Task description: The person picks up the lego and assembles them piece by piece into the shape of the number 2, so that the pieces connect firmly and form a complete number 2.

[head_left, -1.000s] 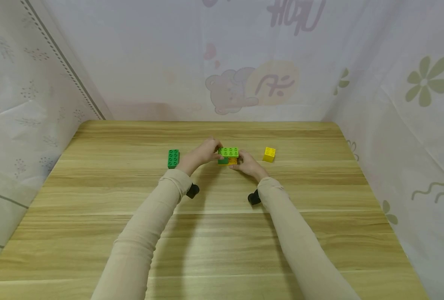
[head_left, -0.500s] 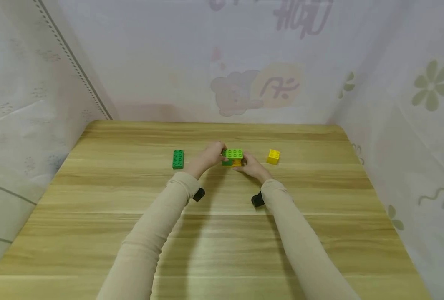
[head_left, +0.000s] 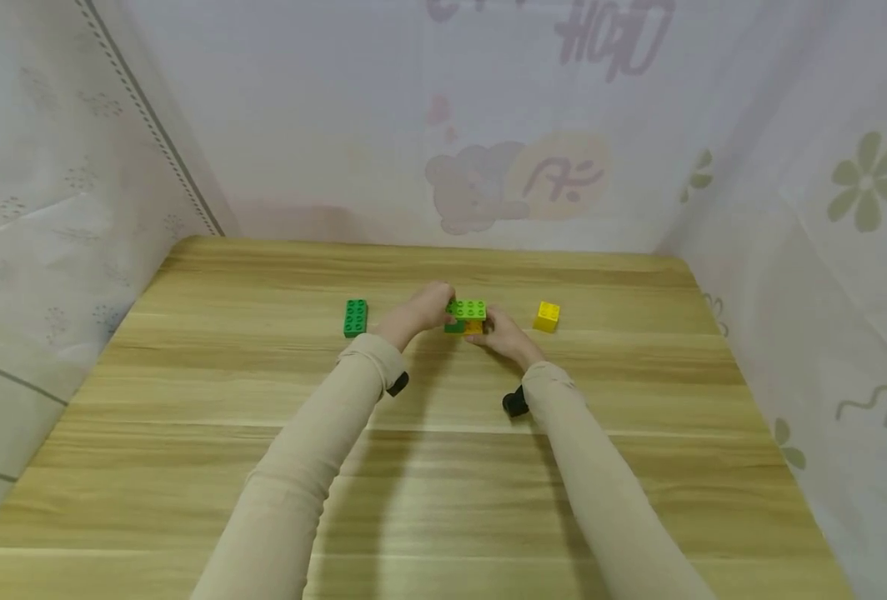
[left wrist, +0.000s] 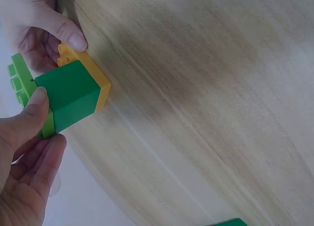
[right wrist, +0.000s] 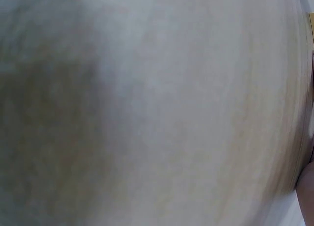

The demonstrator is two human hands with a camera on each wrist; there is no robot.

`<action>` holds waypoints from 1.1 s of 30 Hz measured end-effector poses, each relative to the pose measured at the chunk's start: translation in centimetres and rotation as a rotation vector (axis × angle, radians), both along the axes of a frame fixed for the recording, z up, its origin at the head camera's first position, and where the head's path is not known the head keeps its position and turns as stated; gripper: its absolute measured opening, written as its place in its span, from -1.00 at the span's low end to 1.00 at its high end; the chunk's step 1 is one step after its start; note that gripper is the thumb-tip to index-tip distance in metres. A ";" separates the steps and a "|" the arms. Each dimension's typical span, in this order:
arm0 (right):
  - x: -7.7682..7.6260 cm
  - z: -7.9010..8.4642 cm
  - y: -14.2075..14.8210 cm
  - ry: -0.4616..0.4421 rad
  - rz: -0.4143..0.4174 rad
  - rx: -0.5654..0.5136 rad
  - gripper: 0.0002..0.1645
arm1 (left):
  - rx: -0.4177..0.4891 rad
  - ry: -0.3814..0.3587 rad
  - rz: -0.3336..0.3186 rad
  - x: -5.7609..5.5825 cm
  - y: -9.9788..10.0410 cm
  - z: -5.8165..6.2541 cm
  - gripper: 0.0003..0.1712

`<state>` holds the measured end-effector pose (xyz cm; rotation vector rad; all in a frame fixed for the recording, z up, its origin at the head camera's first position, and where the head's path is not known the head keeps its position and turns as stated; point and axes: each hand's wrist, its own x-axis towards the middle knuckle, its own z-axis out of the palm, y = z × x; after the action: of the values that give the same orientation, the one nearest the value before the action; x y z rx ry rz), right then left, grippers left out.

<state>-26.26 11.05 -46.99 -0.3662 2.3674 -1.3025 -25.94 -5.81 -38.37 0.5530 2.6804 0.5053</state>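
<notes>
Both hands are on a small stack of toy building bricks in the middle of the table. On top is a lime green brick (head_left: 471,310) with rows of studs, above a dark green brick (left wrist: 71,93). An orange brick (left wrist: 95,74) forms the bottom and shows bare studs to one side of the dark green one. My left hand (head_left: 427,307) pinches the lime brick at its left end, thumb in front. My right hand (head_left: 509,337) grips the orange brick from the right, its thumb by the studs in the left wrist view.
A loose green brick (head_left: 355,318) lies left of the hands on the wooden table (head_left: 443,500). To the right sits a yellow brick (head_left: 547,317). Patterned cloth (head_left: 323,125) hangs behind the far edge. The right wrist view is mostly blurred table.
The whole head view has shifted slightly, with the scene sliding a little to the right. Both hands keep their hold on the brick stack.
</notes>
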 end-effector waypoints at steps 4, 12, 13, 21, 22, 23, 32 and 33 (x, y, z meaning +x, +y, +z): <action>0.0 0.0 0.1 0.015 0.002 0.002 -0.45 | 0.006 -0.028 0.011 -0.1 0.0 0.0 -0.60; 0.0 -0.1 0.1 0.071 0.022 -0.018 -0.44 | -0.008 -0.019 0.016 -0.1 0.1 0.4 -0.58; 0.0 -0.2 0.1 0.082 0.026 -0.016 -0.44 | -0.010 -0.019 0.023 -0.1 0.1 0.4 -0.58; 0.5 -0.7 0.5 0.096 0.018 -0.002 -0.42 | -0.031 -0.037 0.084 0.2 0.9 -0.1 -0.60; 0.5 -0.8 0.6 0.086 0.009 -0.001 -0.40 | -0.036 -0.041 0.084 0.2 1.0 -0.2 -0.61; 0.6 -0.8 0.7 0.078 -0.005 0.004 -0.39 | -0.037 -0.044 0.082 0.2 1.1 -0.2 -0.61; 1.0 -0.4 1.9 0.098 -0.142 -0.054 -0.23 | -0.006 -0.044 0.107 0.1 0.8 0.2 -0.58; 1.0 -0.3 2.0 0.111 -0.148 -0.072 -0.23 | -0.006 -0.045 0.106 0.1 0.7 0.3 -0.58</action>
<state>-25.26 13.08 -47.27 -0.2958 2.4855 -1.4723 -25.82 -5.10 -38.10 0.3947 2.6775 0.5320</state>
